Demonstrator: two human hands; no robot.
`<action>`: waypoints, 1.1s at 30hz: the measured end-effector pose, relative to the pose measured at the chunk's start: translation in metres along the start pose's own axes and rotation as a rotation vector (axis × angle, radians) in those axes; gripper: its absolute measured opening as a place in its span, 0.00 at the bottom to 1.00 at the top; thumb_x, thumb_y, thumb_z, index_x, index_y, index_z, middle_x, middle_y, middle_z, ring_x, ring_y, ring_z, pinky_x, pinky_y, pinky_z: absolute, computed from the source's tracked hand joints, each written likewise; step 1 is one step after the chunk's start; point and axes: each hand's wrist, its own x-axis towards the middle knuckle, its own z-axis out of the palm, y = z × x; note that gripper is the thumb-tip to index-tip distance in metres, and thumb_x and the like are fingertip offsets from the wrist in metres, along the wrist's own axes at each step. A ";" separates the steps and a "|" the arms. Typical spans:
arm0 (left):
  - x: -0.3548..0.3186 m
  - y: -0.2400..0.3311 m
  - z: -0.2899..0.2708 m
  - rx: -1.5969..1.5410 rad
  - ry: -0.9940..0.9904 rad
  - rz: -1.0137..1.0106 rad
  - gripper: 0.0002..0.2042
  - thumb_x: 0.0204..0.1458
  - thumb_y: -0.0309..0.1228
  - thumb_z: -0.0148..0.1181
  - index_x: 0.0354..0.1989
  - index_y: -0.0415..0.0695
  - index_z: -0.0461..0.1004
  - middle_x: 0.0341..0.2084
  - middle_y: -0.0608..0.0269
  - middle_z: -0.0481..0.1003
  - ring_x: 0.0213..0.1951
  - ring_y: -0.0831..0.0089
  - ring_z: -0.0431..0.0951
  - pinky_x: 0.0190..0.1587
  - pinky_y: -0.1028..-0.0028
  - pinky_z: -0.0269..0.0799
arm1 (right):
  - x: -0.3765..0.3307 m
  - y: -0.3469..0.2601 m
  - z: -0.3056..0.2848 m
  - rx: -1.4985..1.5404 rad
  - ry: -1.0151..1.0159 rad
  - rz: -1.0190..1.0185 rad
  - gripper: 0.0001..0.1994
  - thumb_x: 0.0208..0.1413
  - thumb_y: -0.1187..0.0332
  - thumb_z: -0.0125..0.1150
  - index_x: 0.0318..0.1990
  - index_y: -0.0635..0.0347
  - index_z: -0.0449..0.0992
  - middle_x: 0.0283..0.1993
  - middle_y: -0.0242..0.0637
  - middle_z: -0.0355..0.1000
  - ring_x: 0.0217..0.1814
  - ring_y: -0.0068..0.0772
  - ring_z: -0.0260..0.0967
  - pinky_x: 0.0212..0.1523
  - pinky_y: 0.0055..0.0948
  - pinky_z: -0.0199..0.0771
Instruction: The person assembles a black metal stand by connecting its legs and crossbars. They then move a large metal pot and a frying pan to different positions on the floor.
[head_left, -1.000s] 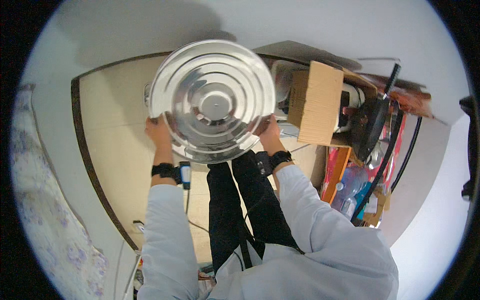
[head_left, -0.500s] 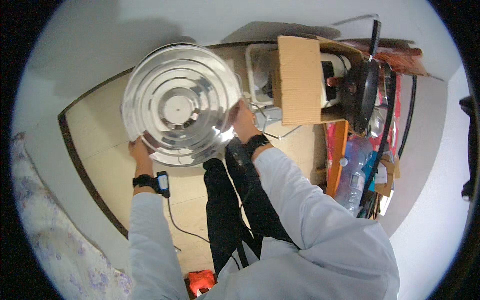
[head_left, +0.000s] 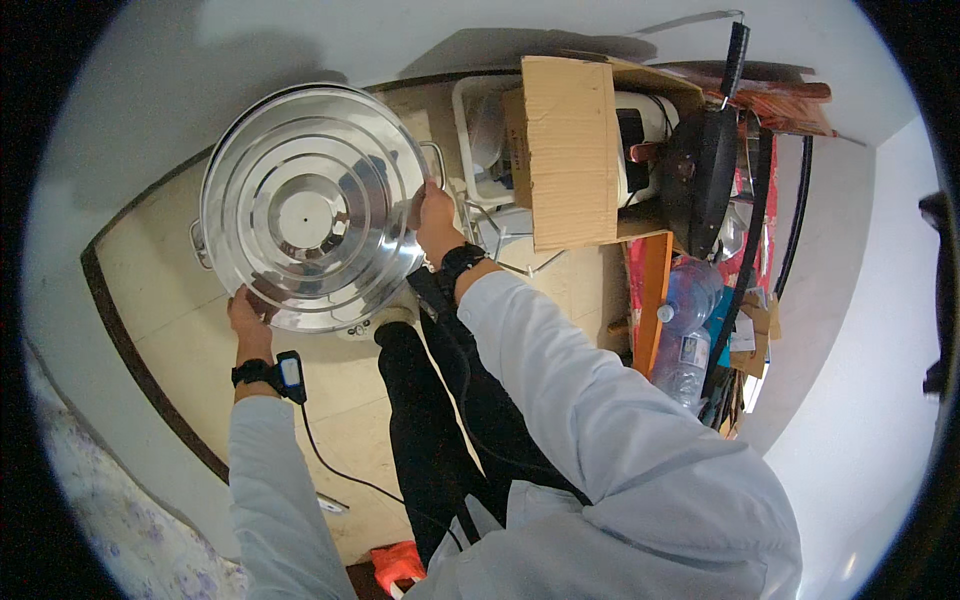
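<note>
A large, shiny metal lid point(head_left: 306, 150) with concentric rings lies over a round pot, whose loop handles point(head_left: 199, 245) stick out at its left and right sides. My left hand point(head_left: 250, 318) grips the lid's near left rim, its fingertips partly hidden by the edge. Around the right side of the rim, my right hand point(head_left: 437, 225) is closed, just below the pot's right handle. Most of the pot's body is hidden under the lid. A small part of a light-coloured base with dark marks shows under the near edge.
To the right stand a white plastic basket point(head_left: 463, 150), an open cardboard box point(head_left: 570, 150) holding a white appliance, and a black frying pan point(head_left: 712, 185). Plastic bottles point(head_left: 685, 340) lie beside an orange board point(head_left: 652, 300). A red item point(head_left: 397, 565) is near my feet.
The lid has moved left and slightly down in view, together with both hands. The pot's handles now show at its sides. The surroundings have shifted a little left as well.
</note>
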 end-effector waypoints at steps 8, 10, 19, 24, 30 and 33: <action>-0.007 -0.001 0.007 -0.027 0.083 -0.013 0.20 0.49 0.34 0.56 0.48 0.39 0.63 0.40 0.55 0.68 0.41 0.64 0.68 0.41 0.58 0.65 | 0.002 0.003 -0.003 -0.280 -0.033 -0.235 0.13 0.59 0.66 0.43 0.35 0.66 0.71 0.21 0.38 0.63 0.24 0.35 0.61 0.26 0.36 0.62; -0.017 0.002 0.013 0.015 0.063 0.039 0.20 0.49 0.32 0.56 0.48 0.39 0.60 0.37 0.58 0.69 0.38 0.65 0.70 0.40 0.59 0.66 | 0.005 0.007 0.004 -0.540 0.080 -0.373 0.14 0.58 0.66 0.44 0.46 0.64 0.71 0.31 0.44 0.67 0.33 0.42 0.65 0.35 0.41 0.67; -0.042 0.006 0.033 0.015 0.125 0.118 0.28 0.47 0.29 0.58 0.55 0.35 0.53 0.43 0.49 0.66 0.44 0.59 0.71 0.43 0.59 0.73 | -0.022 0.013 0.018 -1.018 0.223 -0.461 0.24 0.54 0.62 0.51 0.58 0.59 0.59 0.55 0.52 0.56 0.54 0.54 0.56 0.51 0.51 0.61; -0.038 0.003 0.032 -0.010 0.103 0.161 0.30 0.49 0.27 0.55 0.59 0.34 0.48 0.51 0.45 0.62 0.49 0.55 0.69 0.47 0.61 0.71 | -0.020 0.012 0.018 -1.057 0.163 -0.529 0.26 0.53 0.65 0.52 0.57 0.67 0.57 0.54 0.55 0.57 0.54 0.55 0.55 0.51 0.49 0.60; -0.037 -0.001 0.033 -0.004 0.126 0.181 0.27 0.52 0.26 0.51 0.59 0.36 0.50 0.54 0.45 0.60 0.51 0.55 0.68 0.49 0.62 0.70 | 0.015 0.008 0.015 -0.878 -0.062 -0.534 0.23 0.53 0.73 0.50 0.56 0.71 0.58 0.49 0.57 0.61 0.46 0.55 0.63 0.49 0.44 0.64; -0.033 -0.008 0.029 0.092 0.138 0.270 0.26 0.53 0.25 0.47 0.60 0.37 0.50 0.53 0.44 0.61 0.49 0.54 0.69 0.47 0.62 0.72 | 0.012 0.009 0.011 -0.961 -0.035 -0.614 0.20 0.54 0.74 0.48 0.55 0.71 0.59 0.46 0.56 0.63 0.43 0.54 0.64 0.45 0.45 0.66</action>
